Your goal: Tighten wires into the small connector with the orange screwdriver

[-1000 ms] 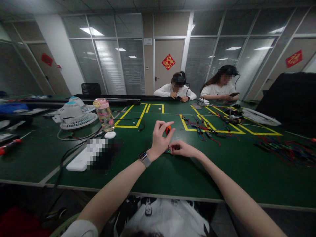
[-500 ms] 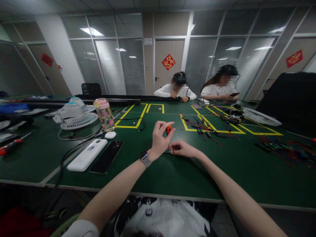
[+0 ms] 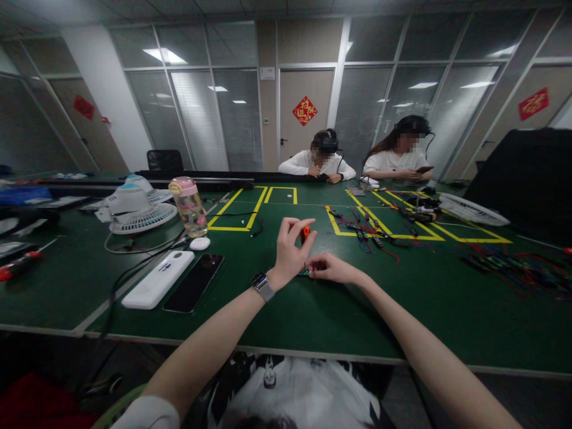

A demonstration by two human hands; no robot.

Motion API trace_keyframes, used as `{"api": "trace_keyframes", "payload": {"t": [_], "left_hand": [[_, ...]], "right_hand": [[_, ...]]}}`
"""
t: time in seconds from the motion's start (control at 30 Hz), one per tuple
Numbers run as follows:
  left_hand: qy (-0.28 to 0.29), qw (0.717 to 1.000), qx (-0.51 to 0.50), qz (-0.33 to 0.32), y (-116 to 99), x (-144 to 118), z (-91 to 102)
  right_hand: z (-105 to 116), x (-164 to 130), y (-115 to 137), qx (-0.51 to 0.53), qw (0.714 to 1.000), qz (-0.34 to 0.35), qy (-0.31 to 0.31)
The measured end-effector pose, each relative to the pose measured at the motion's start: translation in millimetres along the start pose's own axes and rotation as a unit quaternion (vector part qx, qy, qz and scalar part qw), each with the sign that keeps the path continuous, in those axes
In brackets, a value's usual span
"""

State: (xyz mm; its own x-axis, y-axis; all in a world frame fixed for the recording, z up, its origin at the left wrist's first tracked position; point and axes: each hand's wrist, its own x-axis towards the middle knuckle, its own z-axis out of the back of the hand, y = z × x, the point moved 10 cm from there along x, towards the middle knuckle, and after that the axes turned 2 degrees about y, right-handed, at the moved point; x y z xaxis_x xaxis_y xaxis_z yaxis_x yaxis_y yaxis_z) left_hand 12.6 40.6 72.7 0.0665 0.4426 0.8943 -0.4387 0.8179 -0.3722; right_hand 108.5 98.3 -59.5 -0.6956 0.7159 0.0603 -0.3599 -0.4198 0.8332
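Pinching a small orange-and-black screwdriver handle (image 3: pixel 304 233) between thumb and fingertips, the left hand (image 3: pixel 289 253) stands raised over the green table (image 3: pixel 313 310), a grey-strapped wristwatch (image 3: pixel 262 286) on its wrist. The right hand (image 3: pixel 329 268) lies low just beside it, fingers curled onto a small green part (image 3: pixel 304 273) that rests on the table directly below the handle; whether those fingers grip the part or merely press it down is hard to tell, it shows so little.

Left of the hands lie a black phone (image 3: pixel 193 283) and a white oblong power bank (image 3: pixel 158 279), side by side and touching or nearly so, with a small white oval case (image 3: pixel 199 243) behind them and a clear bottle with a pink lid (image 3: pixel 189 205) further back. A white desk fan (image 3: pixel 136 208) lies flat near the bottle, and a red-handled screwdriver (image 3: pixel 20 262) sits at the far left. To the right, tangled red, blue and black wires (image 3: pixel 370 232) spread over yellow tape lines (image 3: pixel 339 229), well apart from the hands. Two people sit at the far edge.

Compared with half a second ago, both hands hold the same pose, and nothing on the table has shifted; the whole view sits a touch higher.
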Motion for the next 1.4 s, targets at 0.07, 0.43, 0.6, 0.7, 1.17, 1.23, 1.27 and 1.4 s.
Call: {"api": "trace_keyframes", "payload": {"t": [0.07, 0.43, 0.6, 0.7, 1.17, 1.23, 1.27, 1.4], "left_hand": [[0.005, 1.0, -0.002, 0.001, 0.2, -0.3, -0.9], [0.005, 1.0, -0.003, 0.002, 0.8, 0.5, -0.3], [0.042, 0.998, -0.043, -0.012, -2.3, 0.0, -7.5], [0.042, 0.997, -0.061, -0.012, -1.8, 0.4, -7.6], [0.02, 0.999, -0.034, -0.018, -2.7, 1.2, -3.0], [0.004, 1.0, -0.012, -0.014, -1.5, 1.2, 0.2], [0.002, 1.0, -0.005, -0.013, -1.3, 1.0, 0.8], [0.031, 0.999, -0.033, -0.016, -2.1, 0.5, -4.6]], "right_hand": [[0.1, 0.1, 1.4, -0.003, 1.0, 0.003, 0.0], [0.9, -0.9, 0.8, -0.01, 1.0, 0.004, -0.004], [-0.7, -0.9, 3.2, -0.001, 1.0, 0.009, 0.003], [-0.7, -1.1, 3.6, 0.0, 1.0, 0.007, 0.005], [-0.9, -0.3, 0.5, -0.006, 1.0, 0.005, 0.006], [-0.2, -0.4, 0.5, -0.009, 1.0, 0.004, 0.004], [0.2, -0.5, 0.6, -0.009, 1.0, 0.004, 0.002], [0.7, -0.6, 1.4, -0.011, 1.0, 0.007, 0.002]]}}
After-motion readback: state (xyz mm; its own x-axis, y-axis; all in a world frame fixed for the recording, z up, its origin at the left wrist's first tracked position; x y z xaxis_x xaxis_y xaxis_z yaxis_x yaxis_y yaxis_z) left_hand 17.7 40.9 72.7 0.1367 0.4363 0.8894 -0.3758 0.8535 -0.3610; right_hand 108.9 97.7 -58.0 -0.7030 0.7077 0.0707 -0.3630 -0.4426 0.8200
